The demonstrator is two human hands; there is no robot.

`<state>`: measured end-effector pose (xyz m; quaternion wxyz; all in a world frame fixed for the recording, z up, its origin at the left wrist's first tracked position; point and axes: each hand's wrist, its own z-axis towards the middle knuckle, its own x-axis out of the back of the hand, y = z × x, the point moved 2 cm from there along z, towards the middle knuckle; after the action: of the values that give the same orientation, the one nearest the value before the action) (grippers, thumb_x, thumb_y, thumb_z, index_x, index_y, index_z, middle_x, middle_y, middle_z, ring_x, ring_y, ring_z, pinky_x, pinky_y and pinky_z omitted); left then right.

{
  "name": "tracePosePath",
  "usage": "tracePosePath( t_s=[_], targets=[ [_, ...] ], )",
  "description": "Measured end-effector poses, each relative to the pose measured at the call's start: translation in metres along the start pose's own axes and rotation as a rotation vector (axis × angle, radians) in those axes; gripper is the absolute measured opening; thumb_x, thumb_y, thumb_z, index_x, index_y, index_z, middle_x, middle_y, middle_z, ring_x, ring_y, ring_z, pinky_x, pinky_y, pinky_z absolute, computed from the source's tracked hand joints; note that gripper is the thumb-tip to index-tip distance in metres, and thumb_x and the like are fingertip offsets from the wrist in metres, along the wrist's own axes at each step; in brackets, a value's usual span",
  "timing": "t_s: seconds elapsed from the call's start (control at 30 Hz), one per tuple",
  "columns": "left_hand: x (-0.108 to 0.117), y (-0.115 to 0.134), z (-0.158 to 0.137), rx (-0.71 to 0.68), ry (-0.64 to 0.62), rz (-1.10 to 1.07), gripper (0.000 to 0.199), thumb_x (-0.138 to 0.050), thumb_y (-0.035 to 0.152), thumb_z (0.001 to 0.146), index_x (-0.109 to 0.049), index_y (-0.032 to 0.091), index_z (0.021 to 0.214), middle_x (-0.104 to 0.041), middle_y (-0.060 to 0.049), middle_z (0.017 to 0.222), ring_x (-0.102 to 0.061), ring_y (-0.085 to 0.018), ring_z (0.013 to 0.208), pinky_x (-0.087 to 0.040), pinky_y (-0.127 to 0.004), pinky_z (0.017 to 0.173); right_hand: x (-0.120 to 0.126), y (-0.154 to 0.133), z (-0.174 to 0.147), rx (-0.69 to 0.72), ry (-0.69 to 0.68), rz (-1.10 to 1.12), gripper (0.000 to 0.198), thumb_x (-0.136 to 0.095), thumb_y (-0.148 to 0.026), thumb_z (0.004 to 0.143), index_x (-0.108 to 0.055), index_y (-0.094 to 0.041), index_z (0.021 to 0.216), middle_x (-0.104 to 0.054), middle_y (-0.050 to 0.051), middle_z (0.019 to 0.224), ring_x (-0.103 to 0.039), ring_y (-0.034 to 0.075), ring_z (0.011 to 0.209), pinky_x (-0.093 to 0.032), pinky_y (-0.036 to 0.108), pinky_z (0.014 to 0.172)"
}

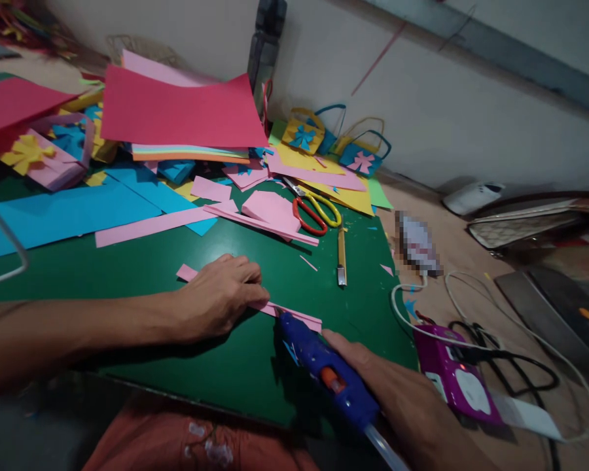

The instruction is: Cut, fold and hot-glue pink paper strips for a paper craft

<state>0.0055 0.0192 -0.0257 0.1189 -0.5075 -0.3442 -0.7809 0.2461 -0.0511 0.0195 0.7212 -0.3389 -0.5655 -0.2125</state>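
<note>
My left hand is closed on a folded pink paper strip, pressing it to the green table. The strip sticks out on both sides of the fingers. In my right hand is a blue glue gun, its nozzle at the strip's fold near the right end. A clear glue stick comes out of its back. Beyond the hands lie another folded pink strip, a pair of scissors with red and yellow handles, and a yellow cutter knife.
Coloured paper sheets are stacked at the back left, near blue paper strips. Small paper bags with bows stand against the wall. A purple power strip with cables lies right of the table, beside a phone-like blurred object.
</note>
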Motion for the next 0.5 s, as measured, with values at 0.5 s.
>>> tracePosePath(
  t_s=[0.5],
  targets=[
    [0.0,0.0,0.0,-0.002,-0.009,0.008,0.023,-0.041,0.014,0.09,-0.064,0.021,0.089,-0.058,-0.004,0.084,-0.048,-0.018,0.078,-0.029,-0.032,0.064,0.024,-0.011,0.014,-0.156,-0.063,-0.021,0.05,-0.045,-0.029,0.087,-0.042,-0.027,0.137,-0.066,0.004,0.116,-0.067,0.023,0.094,-0.058,0.03,0.07]
  ],
)
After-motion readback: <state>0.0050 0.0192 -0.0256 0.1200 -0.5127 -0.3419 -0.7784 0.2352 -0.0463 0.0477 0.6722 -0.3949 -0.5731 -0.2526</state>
